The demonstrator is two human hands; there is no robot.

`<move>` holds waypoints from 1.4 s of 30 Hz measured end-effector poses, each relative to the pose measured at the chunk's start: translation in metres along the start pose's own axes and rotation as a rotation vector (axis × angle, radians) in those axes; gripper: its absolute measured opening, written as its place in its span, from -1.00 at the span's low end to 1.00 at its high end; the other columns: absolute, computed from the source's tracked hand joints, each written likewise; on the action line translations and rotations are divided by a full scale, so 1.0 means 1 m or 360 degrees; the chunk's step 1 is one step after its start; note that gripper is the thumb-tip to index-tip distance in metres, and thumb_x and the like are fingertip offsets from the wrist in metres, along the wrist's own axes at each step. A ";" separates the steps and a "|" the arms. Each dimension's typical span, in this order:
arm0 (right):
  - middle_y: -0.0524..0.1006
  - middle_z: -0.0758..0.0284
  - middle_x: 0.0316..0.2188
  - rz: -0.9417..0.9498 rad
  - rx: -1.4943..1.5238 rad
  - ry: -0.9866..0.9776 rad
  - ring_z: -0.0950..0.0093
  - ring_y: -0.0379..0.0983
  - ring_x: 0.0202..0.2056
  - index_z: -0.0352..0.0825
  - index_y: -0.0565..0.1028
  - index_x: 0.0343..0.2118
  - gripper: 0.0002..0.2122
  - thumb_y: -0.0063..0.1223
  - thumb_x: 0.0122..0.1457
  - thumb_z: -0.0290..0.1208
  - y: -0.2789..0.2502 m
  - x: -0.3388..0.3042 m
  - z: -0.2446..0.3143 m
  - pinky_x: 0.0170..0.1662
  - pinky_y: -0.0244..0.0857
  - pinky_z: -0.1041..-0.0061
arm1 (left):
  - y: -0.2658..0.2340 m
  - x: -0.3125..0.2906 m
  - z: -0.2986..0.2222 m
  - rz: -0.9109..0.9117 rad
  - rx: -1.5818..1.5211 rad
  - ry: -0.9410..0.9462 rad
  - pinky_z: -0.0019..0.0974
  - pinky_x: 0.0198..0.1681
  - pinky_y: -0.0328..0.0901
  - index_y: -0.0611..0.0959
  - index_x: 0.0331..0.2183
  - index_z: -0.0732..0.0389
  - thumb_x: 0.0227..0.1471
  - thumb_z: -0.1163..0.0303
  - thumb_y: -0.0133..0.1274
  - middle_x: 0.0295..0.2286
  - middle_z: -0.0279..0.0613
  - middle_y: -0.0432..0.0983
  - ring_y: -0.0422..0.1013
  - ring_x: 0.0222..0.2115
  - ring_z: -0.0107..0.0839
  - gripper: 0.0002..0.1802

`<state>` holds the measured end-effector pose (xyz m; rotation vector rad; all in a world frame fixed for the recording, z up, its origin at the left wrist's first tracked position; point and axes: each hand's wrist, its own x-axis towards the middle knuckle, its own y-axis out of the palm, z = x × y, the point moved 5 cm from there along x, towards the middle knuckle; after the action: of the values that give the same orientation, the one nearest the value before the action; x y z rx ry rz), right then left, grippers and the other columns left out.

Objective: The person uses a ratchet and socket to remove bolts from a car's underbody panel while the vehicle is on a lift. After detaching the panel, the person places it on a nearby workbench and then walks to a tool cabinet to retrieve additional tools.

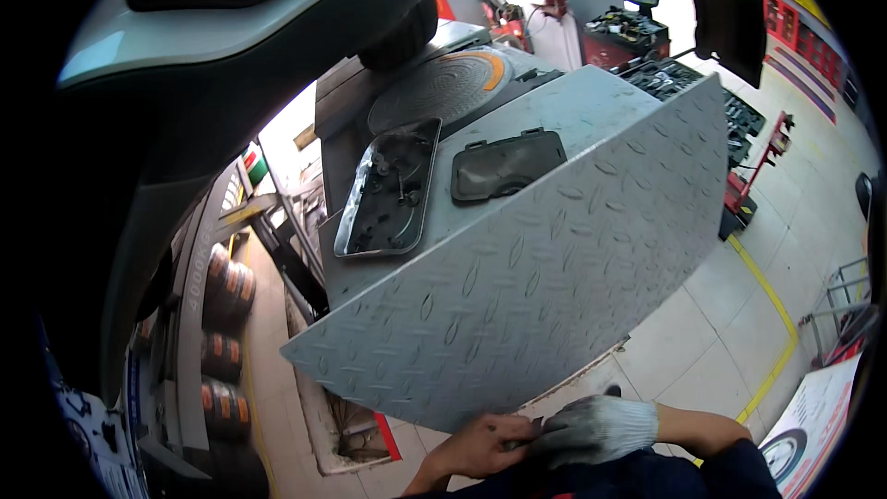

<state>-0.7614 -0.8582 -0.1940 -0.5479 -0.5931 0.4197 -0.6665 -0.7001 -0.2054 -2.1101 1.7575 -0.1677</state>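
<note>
- Two hands, low centre, meeting in front of the body: left hand (487, 444) bare, right hand (599, 430) gloved.
- One glove (621, 427), whitish knit cuff with dirty grey fingers, worn on the right hand; its fingers meet the left hand's.
- Left grip: fingers curled in at the glove's fingers; cannot tell if pinching.
- Right grip: bent, palm down; can't tell if closed on anything.
- Left forearm slants up from lower edge; right forearm comes in from the right, dark sleeve (742, 473) behind it.
- One tread-plate panel (527, 286), sloping, just beyond the hands.
- One platform (601, 97) behind it, carrying one tray (347, 226) of several small parts (too small to count), one dark cover (508, 166) right of the tray, one round plate (430, 92) farther back.
- One open toolbox (663, 79), upper right.
- At least three tyres (224, 357), left.
</note>
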 end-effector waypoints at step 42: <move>0.61 0.04 -0.23 0.1409 0.0326 0.0249 0.02 0.59 -0.22 -0.33 0.60 -0.24 -0.70 -0.04 0.19 -0.21 0.046 0.061 -0.051 -0.24 0.44 0.09 | 0.148 -0.065 0.157 -0.0317 -0.1589 -0.0652 -0.35 -0.46 0.22 0.54 -0.01 0.15 0.08 0.37 0.20 -0.47 -0.42 0.37 0.29 -0.46 -0.58 -0.59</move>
<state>-0.6934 -0.8092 -0.2320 -0.6210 -0.1210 1.2457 -0.7639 -0.6241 -0.3939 -2.6578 1.4990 1.2364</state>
